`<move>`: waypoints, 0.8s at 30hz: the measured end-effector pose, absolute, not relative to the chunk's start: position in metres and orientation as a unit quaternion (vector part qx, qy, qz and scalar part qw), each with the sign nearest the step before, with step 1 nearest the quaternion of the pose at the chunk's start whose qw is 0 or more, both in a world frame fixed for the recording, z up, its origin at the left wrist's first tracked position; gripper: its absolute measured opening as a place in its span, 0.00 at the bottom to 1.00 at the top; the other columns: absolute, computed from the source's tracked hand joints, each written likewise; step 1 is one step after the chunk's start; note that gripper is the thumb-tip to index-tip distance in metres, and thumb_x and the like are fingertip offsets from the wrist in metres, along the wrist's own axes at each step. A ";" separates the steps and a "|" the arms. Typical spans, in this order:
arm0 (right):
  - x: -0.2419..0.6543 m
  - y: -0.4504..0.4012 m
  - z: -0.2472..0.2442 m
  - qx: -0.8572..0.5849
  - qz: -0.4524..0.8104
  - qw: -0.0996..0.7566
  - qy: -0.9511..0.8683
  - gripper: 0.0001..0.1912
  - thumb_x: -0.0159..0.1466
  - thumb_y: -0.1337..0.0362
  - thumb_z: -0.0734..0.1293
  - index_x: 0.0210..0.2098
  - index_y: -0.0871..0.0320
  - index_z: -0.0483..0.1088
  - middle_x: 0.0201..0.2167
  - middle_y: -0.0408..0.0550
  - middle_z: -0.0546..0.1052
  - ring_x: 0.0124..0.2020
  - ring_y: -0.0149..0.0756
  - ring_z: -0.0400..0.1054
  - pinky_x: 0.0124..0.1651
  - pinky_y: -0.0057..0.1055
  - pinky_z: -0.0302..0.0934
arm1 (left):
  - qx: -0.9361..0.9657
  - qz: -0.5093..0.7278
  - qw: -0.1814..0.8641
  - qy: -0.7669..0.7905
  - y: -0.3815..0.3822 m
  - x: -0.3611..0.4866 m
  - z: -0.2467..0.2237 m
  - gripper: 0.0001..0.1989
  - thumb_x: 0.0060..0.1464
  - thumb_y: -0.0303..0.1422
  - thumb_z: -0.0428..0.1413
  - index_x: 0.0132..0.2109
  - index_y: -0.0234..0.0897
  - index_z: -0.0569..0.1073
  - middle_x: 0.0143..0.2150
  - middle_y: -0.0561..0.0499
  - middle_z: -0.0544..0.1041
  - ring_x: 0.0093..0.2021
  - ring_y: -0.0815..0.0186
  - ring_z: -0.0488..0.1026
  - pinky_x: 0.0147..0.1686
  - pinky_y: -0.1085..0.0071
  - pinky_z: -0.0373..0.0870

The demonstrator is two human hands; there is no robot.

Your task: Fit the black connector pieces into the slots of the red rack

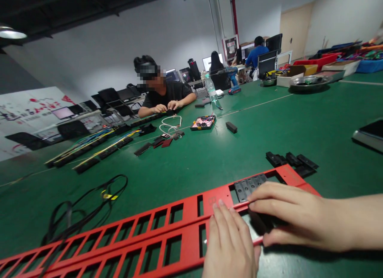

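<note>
Two long red panels with rows of rectangular cutouts lie side by side across the table: a rear panel [190, 204] and a front panel [190, 247]. Several black plastic inserts [245, 189] sit in the large opening at the rear panel's right end. My left hand [229, 244] rests on the front panel, its fingers stretched out and close together. With thumb and fingers, my right hand [302, 220] grips a black plastic insert [259, 222] at the front panel's large opening. My right fingers partly hide that insert.
Loose black pieces [291, 163] lie behind the panels, and a black cable loop [67, 214] overlaps their left part. Across the green table [185, 170], a person [164, 92] handles a wired black strip. A cordless drill [231, 80], bottle [210, 88] and metal dish [309, 84] stand farther back.
</note>
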State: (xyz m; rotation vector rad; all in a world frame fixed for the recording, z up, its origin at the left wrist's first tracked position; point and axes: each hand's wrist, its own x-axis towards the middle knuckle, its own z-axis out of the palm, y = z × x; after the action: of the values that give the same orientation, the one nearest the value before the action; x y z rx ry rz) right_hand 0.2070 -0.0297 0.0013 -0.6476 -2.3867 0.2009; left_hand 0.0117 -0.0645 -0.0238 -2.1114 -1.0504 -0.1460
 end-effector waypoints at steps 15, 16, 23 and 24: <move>0.192 -0.031 -0.009 -0.306 0.100 0.267 -0.908 0.23 0.55 0.50 0.61 0.44 0.60 0.65 0.38 0.53 0.70 0.39 0.36 0.62 0.42 0.34 0.58 | -0.823 -0.054 0.387 -0.413 -0.068 0.014 -0.023 0.23 0.47 0.40 0.48 0.42 0.23 0.70 0.42 0.33 0.72 0.44 0.53 0.68 0.42 0.61 0.62; 0.192 -0.031 -0.010 -0.305 0.094 0.266 -0.910 0.23 0.55 0.50 0.61 0.43 0.60 0.66 0.38 0.53 0.70 0.39 0.36 0.62 0.42 0.34 0.57 | -0.823 -0.051 0.386 -0.413 -0.068 0.014 -0.023 0.23 0.47 0.40 0.47 0.42 0.23 0.70 0.42 0.33 0.72 0.44 0.53 0.68 0.42 0.61 0.62; 0.192 -0.031 -0.014 -0.274 0.058 0.281 -0.918 0.22 0.55 0.50 0.61 0.40 0.61 0.67 0.36 0.54 0.70 0.38 0.36 0.61 0.41 0.34 0.57 | -0.828 -0.029 0.376 -0.415 -0.070 0.015 -0.022 0.23 0.49 0.40 0.46 0.44 0.24 0.69 0.43 0.34 0.71 0.46 0.53 0.67 0.43 0.59 0.61; 0.192 -0.031 -0.014 -0.271 0.054 0.282 -0.919 0.22 0.55 0.50 0.61 0.40 0.61 0.67 0.36 0.54 0.70 0.38 0.36 0.61 0.41 0.34 0.57 | -0.829 -0.027 0.375 -0.414 -0.070 0.015 -0.022 0.23 0.49 0.40 0.46 0.44 0.24 0.69 0.43 0.34 0.71 0.46 0.53 0.66 0.43 0.59 0.61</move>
State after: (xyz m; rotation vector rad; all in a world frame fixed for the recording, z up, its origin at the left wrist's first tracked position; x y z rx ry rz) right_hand 0.1922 -0.0310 -0.0137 -0.7259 -2.4600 0.1456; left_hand 0.0149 -0.0701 -0.0219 -2.1209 -1.0606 -0.0685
